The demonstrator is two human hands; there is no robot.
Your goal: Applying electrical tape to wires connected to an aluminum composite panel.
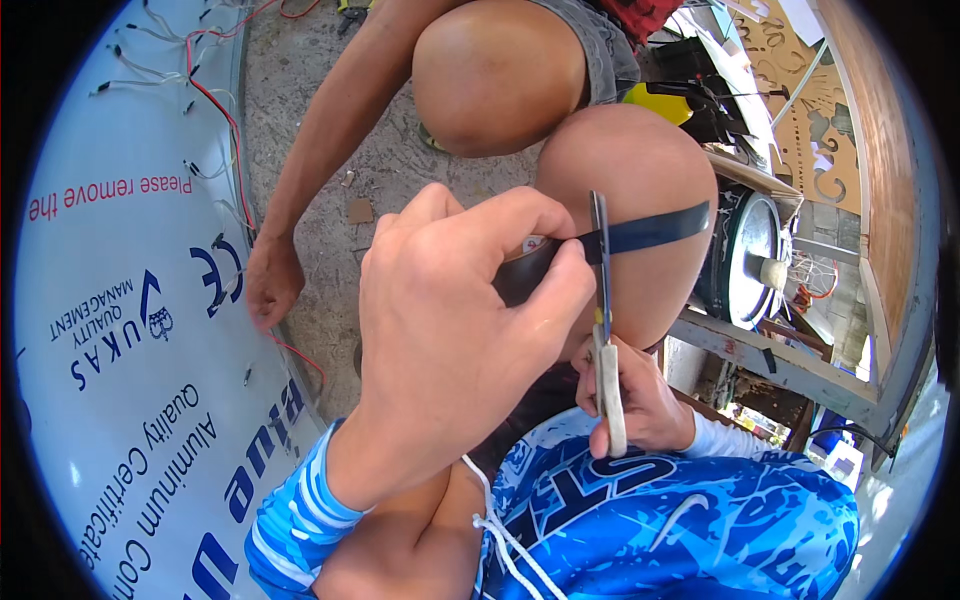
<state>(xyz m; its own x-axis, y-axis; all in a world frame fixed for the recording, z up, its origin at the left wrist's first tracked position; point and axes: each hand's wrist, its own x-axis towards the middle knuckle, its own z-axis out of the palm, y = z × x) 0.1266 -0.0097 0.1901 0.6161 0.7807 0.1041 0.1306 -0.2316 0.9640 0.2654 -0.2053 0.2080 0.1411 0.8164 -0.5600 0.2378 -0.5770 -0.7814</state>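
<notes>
- Head view: drum-shaped object (pixel 752 265) at right, contents hidden.
- Your left hand (pixel 450 300), curled, pinches dark tape (pixel 655 230), its strip reaching rightward.
- Your right hand (pixel 652 395) closes round scissors (pixel 609 362), blades crossing the strip.

The sole view looks down through a head-worn fisheye, close above the wearer's hands (pixel 450 310), facing the floor (pixel 290 80) beyond.

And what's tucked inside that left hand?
The left hand holds what looks like a black tape roll, partly visible, with a strip extending rightward past the scissors. The hand covers the rest.
</notes>
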